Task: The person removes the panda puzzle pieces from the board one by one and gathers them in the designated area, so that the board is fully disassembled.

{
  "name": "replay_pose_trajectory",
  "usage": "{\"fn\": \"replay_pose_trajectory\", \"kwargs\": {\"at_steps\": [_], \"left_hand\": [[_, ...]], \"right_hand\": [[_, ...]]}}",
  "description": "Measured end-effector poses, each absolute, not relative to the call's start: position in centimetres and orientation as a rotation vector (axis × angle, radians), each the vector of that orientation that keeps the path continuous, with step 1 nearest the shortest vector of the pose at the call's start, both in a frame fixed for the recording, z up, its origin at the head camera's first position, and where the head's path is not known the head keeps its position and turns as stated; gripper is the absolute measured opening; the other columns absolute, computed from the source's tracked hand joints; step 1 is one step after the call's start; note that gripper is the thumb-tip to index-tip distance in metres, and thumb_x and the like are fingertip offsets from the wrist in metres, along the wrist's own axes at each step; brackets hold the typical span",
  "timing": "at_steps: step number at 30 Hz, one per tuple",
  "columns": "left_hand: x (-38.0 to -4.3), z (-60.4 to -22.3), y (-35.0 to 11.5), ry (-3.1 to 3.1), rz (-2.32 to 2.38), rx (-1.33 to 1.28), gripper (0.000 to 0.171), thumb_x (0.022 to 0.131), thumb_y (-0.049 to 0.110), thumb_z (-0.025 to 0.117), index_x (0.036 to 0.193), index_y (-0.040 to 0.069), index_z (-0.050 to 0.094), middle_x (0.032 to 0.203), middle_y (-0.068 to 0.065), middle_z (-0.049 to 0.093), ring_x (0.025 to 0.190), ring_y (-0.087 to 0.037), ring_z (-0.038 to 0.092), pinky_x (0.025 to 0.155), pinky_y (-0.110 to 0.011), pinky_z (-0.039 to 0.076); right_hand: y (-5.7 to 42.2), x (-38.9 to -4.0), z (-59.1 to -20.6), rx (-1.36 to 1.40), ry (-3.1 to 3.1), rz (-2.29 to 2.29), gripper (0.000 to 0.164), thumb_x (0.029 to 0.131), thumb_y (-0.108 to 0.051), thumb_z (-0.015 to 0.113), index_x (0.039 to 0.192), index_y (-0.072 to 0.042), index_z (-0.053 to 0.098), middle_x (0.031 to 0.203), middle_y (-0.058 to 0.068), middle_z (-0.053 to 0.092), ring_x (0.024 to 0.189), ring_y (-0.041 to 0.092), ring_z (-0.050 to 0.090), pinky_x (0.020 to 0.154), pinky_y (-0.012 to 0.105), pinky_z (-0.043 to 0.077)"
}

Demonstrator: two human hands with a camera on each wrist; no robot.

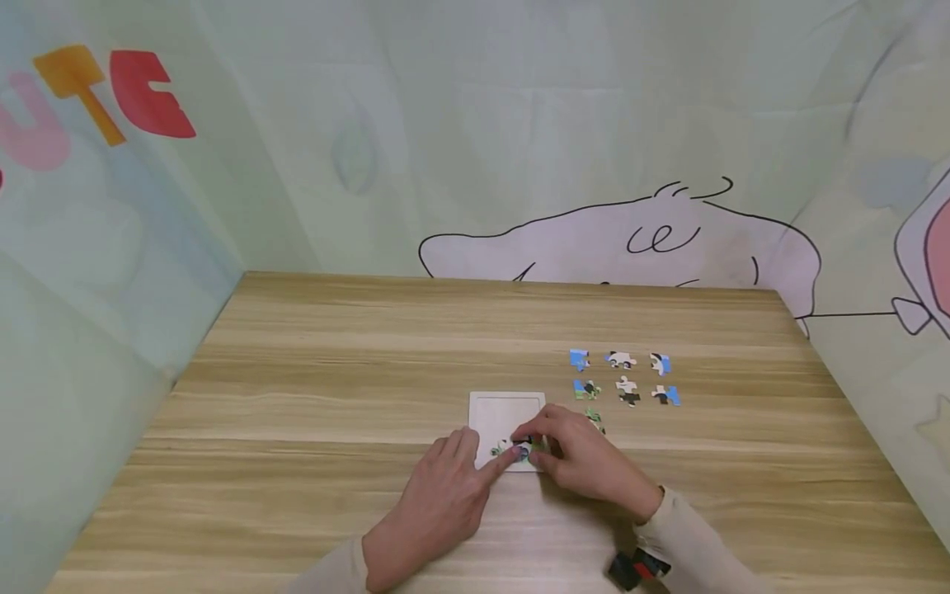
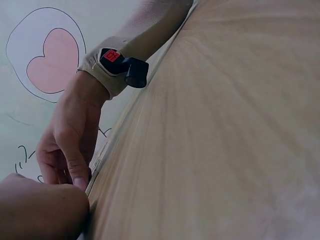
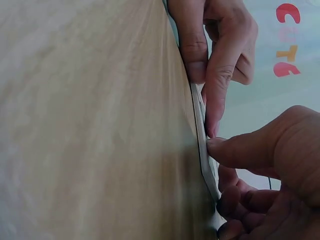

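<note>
A square white puzzle tray [image 1: 493, 412] lies on the table, with colourful jigsaw pieces [image 1: 499, 450] along its near edge. The left hand [image 1: 444, 491] reaches in from the left, its straight index finger pressing on a piece near the lower right corner. In the right wrist view, the left thumb [image 3: 197, 70] is against the tray's near edge. At that same corner, the right hand [image 1: 586, 454] bends its thumb and fingers around a dark and green jigsaw piece [image 1: 524, 451], pinching it at the tray. The fingers partly hide this piece.
Several loose jigsaw pieces [image 1: 627, 391] lie in rows to the right beyond the tray, one green piece [image 1: 594, 419] close to the right hand. A black wrist camera [image 1: 627, 569] sits on the right sleeve. Printed cloth [image 1: 519, 124] surrounds the wooden table [image 1: 297, 396].
</note>
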State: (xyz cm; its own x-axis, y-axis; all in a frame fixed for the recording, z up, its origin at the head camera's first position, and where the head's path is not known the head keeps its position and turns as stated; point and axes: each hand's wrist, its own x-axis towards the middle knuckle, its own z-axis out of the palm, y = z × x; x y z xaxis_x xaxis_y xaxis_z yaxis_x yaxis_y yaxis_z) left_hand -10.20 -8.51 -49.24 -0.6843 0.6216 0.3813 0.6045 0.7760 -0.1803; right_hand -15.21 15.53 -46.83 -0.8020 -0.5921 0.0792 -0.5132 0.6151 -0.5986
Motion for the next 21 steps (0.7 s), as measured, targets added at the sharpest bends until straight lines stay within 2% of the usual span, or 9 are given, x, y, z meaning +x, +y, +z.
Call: {"fn": "replay_pose_trajectory", "kwargs": {"at_steps": [5,9,21], "left_hand": [[-10.29,-49.36,-8.51,-2.557,-0.013,-0.903,0.045,0.092,0.028,0.076,0.136,0.021,0.076,0.086,-0.002,0.048,0.08,-0.015,0.044,0.076,-0.03,0.05],[-10.33,-49.28,-8.43,-2.573,0.009,-0.882,0.046,0.095,0.034,0.074,0.135,0.011,0.075,0.087,0.0,0.05,0.083,-0.015,0.046,0.075,-0.029,0.049],[-10.31,-49.24,-8.38,-2.612,0.009,-0.86,0.051,0.096,0.036,0.074,0.138,0.007,0.072,0.091,-0.002,0.054,0.086,-0.016,0.051,0.077,-0.03,0.05]], "right_hand": [[15.36,-15.12,-46.74,-0.901,2.717,-0.949,0.029,0.092,-0.004,0.078,0.117,-0.017,0.078,0.098,-0.005,0.065,0.086,0.009,0.053,0.077,0.023,0.041],[15.28,-15.12,-46.75,-0.852,2.702,-0.975,0.028,0.091,-0.003,0.078,0.115,-0.017,0.076,0.098,-0.004,0.064,0.084,0.008,0.052,0.076,0.023,0.042],[15.24,-15.35,-46.7,-0.687,2.607,-1.114,0.027,0.088,0.001,0.081,0.103,-0.018,0.07,0.092,-0.004,0.067,0.075,0.006,0.052,0.069,0.022,0.045]]}}
